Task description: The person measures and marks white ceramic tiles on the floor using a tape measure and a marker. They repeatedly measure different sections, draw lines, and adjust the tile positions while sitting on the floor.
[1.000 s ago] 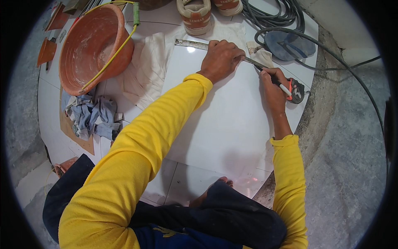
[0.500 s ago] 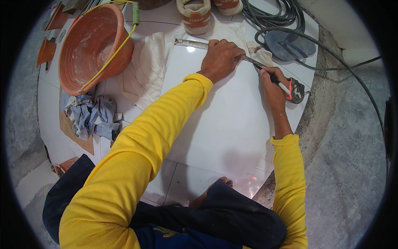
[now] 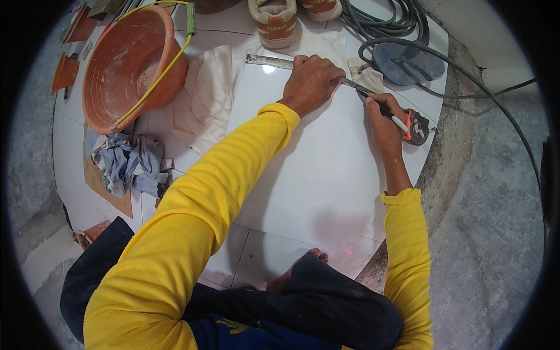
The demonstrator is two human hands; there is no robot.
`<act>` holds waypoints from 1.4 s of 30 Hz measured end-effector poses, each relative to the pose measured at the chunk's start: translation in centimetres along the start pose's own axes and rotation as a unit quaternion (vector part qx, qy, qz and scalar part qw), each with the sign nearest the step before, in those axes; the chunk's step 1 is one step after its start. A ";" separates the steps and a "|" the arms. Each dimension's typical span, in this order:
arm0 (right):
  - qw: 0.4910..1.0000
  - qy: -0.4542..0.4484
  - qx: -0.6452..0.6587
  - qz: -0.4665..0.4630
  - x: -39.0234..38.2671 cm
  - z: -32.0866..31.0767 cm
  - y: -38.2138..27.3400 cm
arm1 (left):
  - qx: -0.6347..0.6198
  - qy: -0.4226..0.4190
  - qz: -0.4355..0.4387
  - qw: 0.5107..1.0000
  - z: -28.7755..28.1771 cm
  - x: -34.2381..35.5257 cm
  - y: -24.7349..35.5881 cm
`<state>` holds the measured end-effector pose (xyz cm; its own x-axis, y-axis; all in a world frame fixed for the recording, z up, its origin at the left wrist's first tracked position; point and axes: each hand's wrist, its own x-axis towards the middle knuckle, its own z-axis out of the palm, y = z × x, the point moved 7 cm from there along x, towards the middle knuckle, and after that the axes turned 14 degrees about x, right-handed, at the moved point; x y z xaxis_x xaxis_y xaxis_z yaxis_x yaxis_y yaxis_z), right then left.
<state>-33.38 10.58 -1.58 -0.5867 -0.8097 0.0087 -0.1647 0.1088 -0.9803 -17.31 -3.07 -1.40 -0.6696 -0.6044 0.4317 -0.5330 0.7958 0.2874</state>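
A large white tile lies flat in front of me. Across its far edge runs the blade of a tape measure, whose black and orange case rests at the right. My left hand is closed over the blade, pinching it against the tile near the middle. Between the fingers of my right hand is a pen with a white barrel. Its dark tip points at the blade beside the far right part of the tile; whether it touches, I cannot tell.
An orange bucket with a yellow handle stands at far left, above crumpled blue cloth. Pale cloth lies beside the tile. Shoes, a sandal and coiled black cable are at the back.
Both hands, the tape measure and the pen hold their places. The bright reflection on the floor near my foot has faded to a small red spot.
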 end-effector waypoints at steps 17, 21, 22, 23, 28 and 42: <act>1.000 -0.012 -0.019 -0.007 -0.1 -0.7 -0.1 | -0.007 -0.003 -0.003 1.000 0.2 0.1 0.6; 1.000 -0.008 0.004 -0.022 -1.1 -0.5 -0.6 | -0.007 -0.006 -0.004 1.000 0.0 -0.1 0.3; 0.999 0.002 0.033 -0.010 -1.6 0.0 -1.1 | -0.004 -0.007 -0.008 1.000 -0.2 -0.4 -0.2; 0.998 0.012 0.062 0.000 -2.2 0.3 -2.1 | -0.002 -0.008 -0.010 1.000 -0.3 -0.5 -0.6; 0.989 0.122 -0.011 -0.082 -3.0 -6.8 -5.2 | -0.037 -0.023 0.009 0.999 0.3 1.0 -0.6; 0.937 -0.007 -0.303 -0.172 -4.8 -8.5 -1.3 | -0.057 -0.010 0.148 0.987 -0.1 1.2 0.3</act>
<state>-37.07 19.24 1.31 -0.4071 -0.8635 0.2978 -0.7645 0.1437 -0.6285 -18.27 -3.58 -0.74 -0.7977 -0.3439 0.4954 -0.2510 0.9363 0.2458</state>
